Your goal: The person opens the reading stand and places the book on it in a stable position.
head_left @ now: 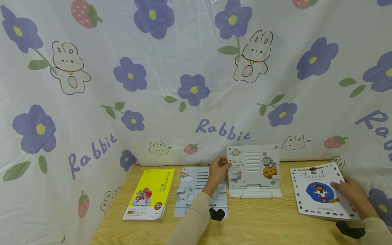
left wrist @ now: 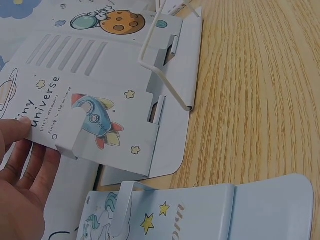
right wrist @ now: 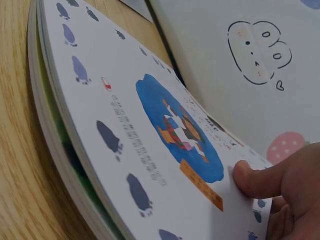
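Note:
A white metal book stand [head_left: 252, 166] printed "Tiny Universe" stands upright at the back of the table. My left hand [head_left: 218, 170] pinches its left edge, thumb on the printed front and fingers behind, as the left wrist view shows. The stand's wire support [left wrist: 165, 75] juts out over its base. On the right, my right hand [head_left: 352, 194] grips the right edge of a white book [head_left: 318, 204] with a blue round picture on its cover. The thumb [right wrist: 255, 180] lies on the cover, with the other fingers partly hidden beneath. In the right wrist view the book looks tilted.
A second book stand [head_left: 190, 190], pale blue with a unicorn, lies flat beneath my left forearm. Farther left lies a yellow book [head_left: 150, 194]. Behind the wooden table [head_left: 260, 221] hangs a white curtain [head_left: 168, 129] with flowers and rabbits.

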The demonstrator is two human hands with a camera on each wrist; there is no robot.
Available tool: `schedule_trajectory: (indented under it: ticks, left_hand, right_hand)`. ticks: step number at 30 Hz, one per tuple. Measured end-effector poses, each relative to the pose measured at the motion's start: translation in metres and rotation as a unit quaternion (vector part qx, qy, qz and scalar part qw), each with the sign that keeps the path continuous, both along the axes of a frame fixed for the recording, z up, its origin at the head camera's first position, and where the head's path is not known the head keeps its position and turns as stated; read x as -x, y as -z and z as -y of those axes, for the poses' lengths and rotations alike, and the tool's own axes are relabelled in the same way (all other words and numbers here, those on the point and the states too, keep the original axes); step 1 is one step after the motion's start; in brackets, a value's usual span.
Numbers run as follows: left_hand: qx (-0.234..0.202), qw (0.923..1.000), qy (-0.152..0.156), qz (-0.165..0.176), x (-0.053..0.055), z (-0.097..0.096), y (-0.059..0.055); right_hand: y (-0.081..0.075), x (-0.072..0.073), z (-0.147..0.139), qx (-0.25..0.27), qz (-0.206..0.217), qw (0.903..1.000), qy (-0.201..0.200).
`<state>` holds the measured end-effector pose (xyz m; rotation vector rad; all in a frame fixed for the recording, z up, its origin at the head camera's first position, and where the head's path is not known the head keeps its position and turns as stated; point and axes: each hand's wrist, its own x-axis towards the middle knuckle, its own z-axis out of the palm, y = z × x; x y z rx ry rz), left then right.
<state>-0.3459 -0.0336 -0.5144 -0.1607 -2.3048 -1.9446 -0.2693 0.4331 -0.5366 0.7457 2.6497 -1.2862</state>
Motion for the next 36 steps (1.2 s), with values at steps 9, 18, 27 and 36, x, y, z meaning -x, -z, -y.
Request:
schedule_trajectory:
  ticks: [9,18,27,36]
  left_hand:
    - [0.000,1.0000,0.002,-0.006,0.000,-0.001,0.001]
    - [-0.001,1.0000,0.001,-0.002,0.002,-0.001,0.000]
    - [-0.001,1.0000,-0.004,0.000,0.002,-0.001,-0.001]
    - [0.003,0.9999,-0.005,-0.009,0.001,-0.001,0.000]
  right_hand:
    - [-0.024,-0.011,0.014,-0.017,-0.049,0.9984,0.024]
    - [-0.037,-0.013,0.019,-0.039,-0.096,0.9941,0.029]
    - [-0.058,-0.024,0.030,-0.066,-0.143,0.9874,0.013]
    - [-0.071,-0.028,0.042,-0.053,-0.170,0.9836,0.028]
